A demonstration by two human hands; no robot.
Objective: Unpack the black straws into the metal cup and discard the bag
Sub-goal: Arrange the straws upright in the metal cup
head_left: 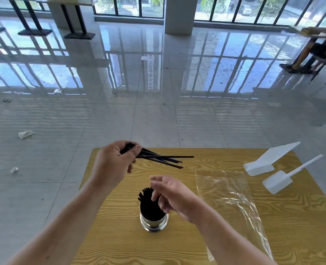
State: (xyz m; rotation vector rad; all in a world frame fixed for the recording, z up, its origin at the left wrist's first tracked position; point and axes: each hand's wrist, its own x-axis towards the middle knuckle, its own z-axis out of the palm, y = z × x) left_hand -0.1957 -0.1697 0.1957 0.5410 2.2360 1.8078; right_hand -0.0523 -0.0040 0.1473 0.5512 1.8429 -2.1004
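Black straws (164, 159) in left grip (116, 159) lie near-horizontal, pointing right; right grip (169, 194) loose, holding nothing.

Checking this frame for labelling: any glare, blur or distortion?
Head view: window glare on the floor; right hand motion-blurred over the cup; the bag shows only by highlights; wide-angle bending at the edges; left hand and its straws sharp.

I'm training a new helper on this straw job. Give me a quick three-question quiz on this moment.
1. True or false: the left hand holds a few black straws.
2. Where does the plastic bag lie? A) on the floor B) flat on the table C) in the right hand
3. What stands in the metal cup?

Key: 1 true; 2 B; 3 black straws.
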